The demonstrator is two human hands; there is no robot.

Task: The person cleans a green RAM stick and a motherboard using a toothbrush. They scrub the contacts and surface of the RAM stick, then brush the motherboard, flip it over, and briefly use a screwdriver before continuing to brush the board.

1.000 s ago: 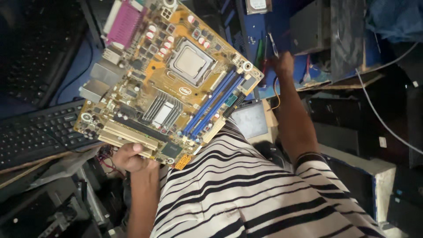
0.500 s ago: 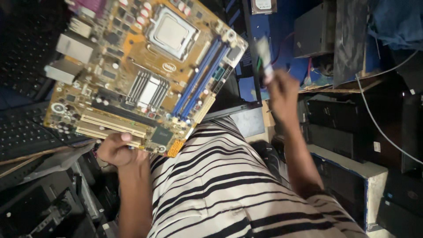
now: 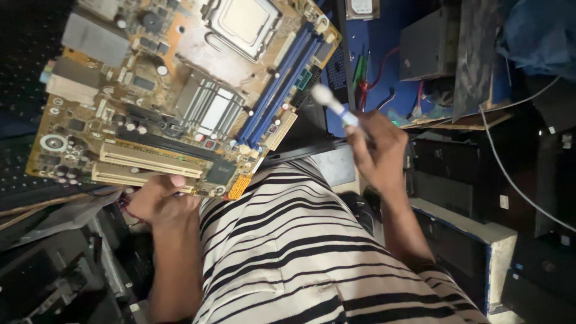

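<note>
Gripping the yellow-brown motherboard (image 3: 180,90) in my left hand (image 3: 157,201), my right hand (image 3: 375,150) pinches a white-tipped blue brush (image 3: 336,108), which I judge must next meet its blue slots (image 3: 282,84)

A small white rectangular label (image 3: 362,6) sits on the hard drive (image 3: 362,8) at top.

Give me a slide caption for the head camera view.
Left hand holds a motherboard by its edge; right hand grips a small brush.

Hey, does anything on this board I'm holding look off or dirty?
Yes. The motherboard has a pale, dusty smear below the processor socket. The left hand grips its edge; the right hand holds a white-tipped tool.
</note>
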